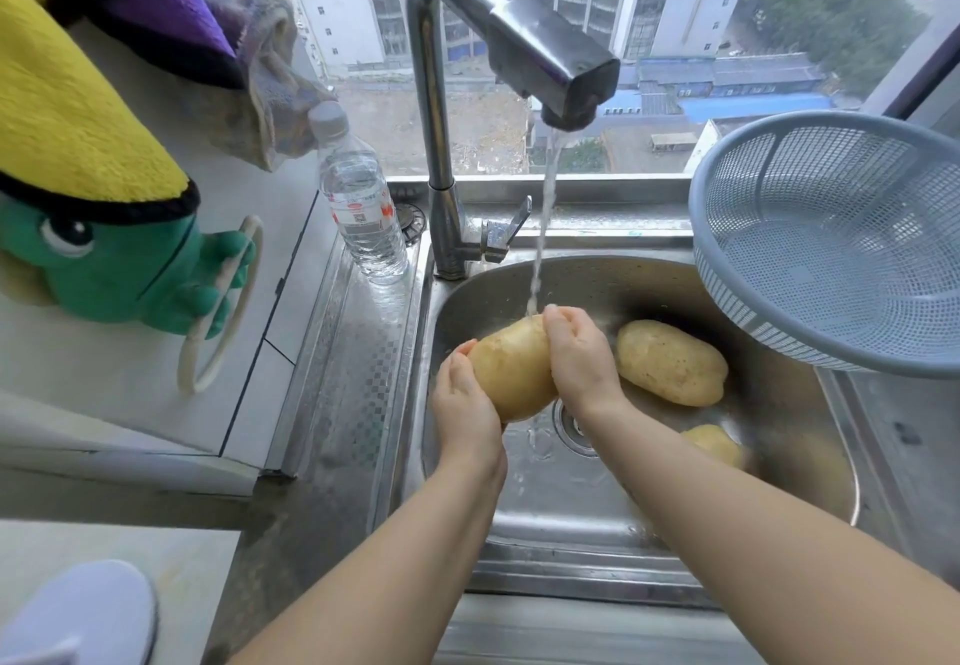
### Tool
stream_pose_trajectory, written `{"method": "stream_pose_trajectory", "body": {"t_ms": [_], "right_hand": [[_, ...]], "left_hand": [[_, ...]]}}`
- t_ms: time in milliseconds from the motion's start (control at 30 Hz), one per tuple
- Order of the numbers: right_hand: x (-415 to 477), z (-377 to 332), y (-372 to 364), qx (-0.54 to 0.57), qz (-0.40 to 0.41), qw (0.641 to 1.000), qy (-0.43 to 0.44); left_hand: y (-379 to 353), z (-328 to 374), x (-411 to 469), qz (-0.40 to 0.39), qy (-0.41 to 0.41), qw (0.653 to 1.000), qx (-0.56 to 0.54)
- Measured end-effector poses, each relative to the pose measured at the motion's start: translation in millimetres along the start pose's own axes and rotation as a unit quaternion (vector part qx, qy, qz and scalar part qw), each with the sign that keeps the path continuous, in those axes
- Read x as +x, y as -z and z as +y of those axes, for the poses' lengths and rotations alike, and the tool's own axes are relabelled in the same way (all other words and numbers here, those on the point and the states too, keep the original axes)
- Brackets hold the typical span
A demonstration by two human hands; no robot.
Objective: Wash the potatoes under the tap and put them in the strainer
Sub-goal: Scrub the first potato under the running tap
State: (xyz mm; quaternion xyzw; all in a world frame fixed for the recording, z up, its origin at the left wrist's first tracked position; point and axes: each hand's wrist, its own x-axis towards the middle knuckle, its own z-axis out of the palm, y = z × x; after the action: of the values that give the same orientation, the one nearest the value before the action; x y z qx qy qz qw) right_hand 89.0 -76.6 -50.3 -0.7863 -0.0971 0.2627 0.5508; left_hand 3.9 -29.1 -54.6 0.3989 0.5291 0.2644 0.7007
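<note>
Potatoes in view number three, all inside the sink (561, 503). The first potato (511, 373) is held above the sink's drain (571, 423), clear of the sink floor, with its long axis tilted and its upper end towards the sink's rear wall. The left hand (465, 402) cups the lower end from below, fingers curled round the near-left side. The right hand (579, 355) grips the upper end, fingers curled over the top. The tap (519, 41) rises from the sink's rear rim, and its spout reaches forward over the basin. The water stream (543, 228) falls from the spout and strikes the upper end of the first potato, at the fingertips of the right hand. The second potato (670, 362) lies on the sink floor to the right of the drain, apart from both hands. The third potato (714, 445) lies on the sink floor nearer the front right wall, partly hidden behind the right forearm. The strainer (831, 243), grey-blue plastic mesh, rests at the sink's rear right corner, tilted, with its opening facing the basin. A water bottle (363, 207) stands upright on the worktop at the sink's rear left corner. A green plush toy (119, 259) hangs well to the left of the sink.
</note>
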Motion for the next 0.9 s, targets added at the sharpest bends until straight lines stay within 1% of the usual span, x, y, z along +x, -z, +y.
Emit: {"method": "stream_pose_trajectory", "body": {"t_ms": [67,133,167,233,300,333,400,467,500,567,633,700,733,767,833,900], "right_hand": [[3,0,-4,0.029,0.024,0.999,-0.017],[5,2,-4,0.071,0.02,0.996,-0.044],[5,4,-3,0.086,0.001,0.995,-0.051],[0,7,1,0.108,-0.064,0.991,-0.047],[-2,9,4,0.096,-0.117,0.988,-0.037],[-2,8,5,0.079,-0.122,0.989,-0.034],[-1,4,3,0.056,-0.092,0.993,-0.043],[1,-1,3,0.072,-0.072,0.991,-0.083],[1,-2,5,0.075,-0.085,0.989,-0.1],[3,0,15,0.088,-0.163,0.976,-0.118],[6,3,28,0.138,-0.245,0.949,-0.142],[10,6,37,0.181,-0.275,0.931,-0.159],[10,5,38,0.179,-0.27,0.932,-0.16],[9,3,35,0.164,-0.249,0.942,-0.155],[3,-2,26,0.108,-0.182,0.968,-0.135],[2,-3,20,0.072,-0.138,0.981,-0.118]], "left_hand": [[2,1,2,0.003,-0.001,1.0,0.008],[6,5,4,0.003,0.01,1.0,0.001],[8,7,6,0.005,0.02,1.0,-0.007],[12,10,10,0.008,0.046,0.999,-0.023],[13,12,11,0.0,0.058,0.998,-0.026],[12,12,10,-0.005,0.058,0.998,-0.021],[8,12,4,-0.017,0.048,0.999,-0.012],[6,11,-1,-0.026,0.043,0.999,-0.002],[6,10,-1,-0.027,0.048,0.999,0.0],[9,12,3,-0.023,0.075,0.997,-0.001],[12,15,9,-0.021,0.108,0.994,-0.013],[13,17,11,-0.03,0.116,0.993,-0.011],[12,17,10,-0.036,0.108,0.994,-0.004],[11,17,8,-0.04,0.096,0.995,0.001],[9,16,4,-0.045,0.078,0.996,0.011],[9,15,5,-0.051,0.081,0.995,0.018]]}}
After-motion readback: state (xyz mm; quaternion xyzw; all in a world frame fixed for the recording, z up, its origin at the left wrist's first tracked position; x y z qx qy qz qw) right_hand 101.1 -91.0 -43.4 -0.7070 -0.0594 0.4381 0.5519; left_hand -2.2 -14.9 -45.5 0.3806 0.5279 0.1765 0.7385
